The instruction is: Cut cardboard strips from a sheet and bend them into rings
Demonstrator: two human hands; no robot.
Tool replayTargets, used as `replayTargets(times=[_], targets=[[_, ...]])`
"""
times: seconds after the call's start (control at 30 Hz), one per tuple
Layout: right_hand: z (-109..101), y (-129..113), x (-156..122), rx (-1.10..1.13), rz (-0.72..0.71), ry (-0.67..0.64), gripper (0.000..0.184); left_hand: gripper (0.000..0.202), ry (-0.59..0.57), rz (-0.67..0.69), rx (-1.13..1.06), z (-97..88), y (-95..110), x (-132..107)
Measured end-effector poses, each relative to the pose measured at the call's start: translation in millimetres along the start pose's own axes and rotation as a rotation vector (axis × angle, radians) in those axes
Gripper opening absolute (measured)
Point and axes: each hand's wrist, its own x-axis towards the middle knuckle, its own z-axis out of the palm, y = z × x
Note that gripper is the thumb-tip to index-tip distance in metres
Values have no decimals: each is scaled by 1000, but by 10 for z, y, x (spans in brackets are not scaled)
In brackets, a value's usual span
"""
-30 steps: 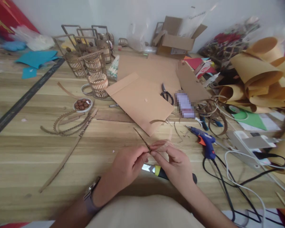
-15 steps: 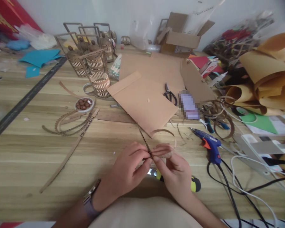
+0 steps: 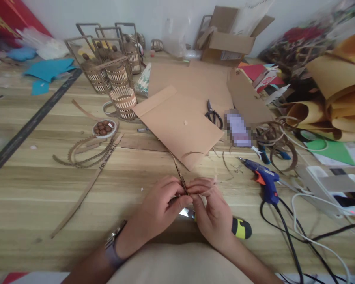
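Note:
Between the fingertips of both hands is a thin brown corrugated cardboard strip (image 3: 177,167), its free end slanting up and away over the table. My left hand (image 3: 162,209), with a watch on the wrist, pinches it from the left. From the right, my right hand (image 3: 211,209) pinches it at the same spot, and a thin pale curl of paper shows by its fingers. Under the right hand lies a yellow-and-black utility knife (image 3: 241,228), its blade showing between the hands and its middle hidden. A cardboard sheet (image 3: 180,126) lies just beyond the fingers.
A blue glue gun (image 3: 264,179) with trailing cables lies to the right, near a white power strip (image 3: 322,189). Beyond are black scissors (image 3: 214,116) and a phone (image 3: 238,128). At left stand several small lanterns (image 3: 116,75), a bowl of brown beads (image 3: 104,128) and loose cardboard strips (image 3: 85,193).
Both hands stay together on the strip, with small finger shifts; the left thumb now reaches further across toward the right. The view has shifted slightly.

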Motion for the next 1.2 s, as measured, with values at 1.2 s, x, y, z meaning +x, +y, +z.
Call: replayTargets(times=[1.2], targets=[[-38, 49, -40, -51, -18, 65, 22, 16, 39, 115, 60, -2, -4, -10]])
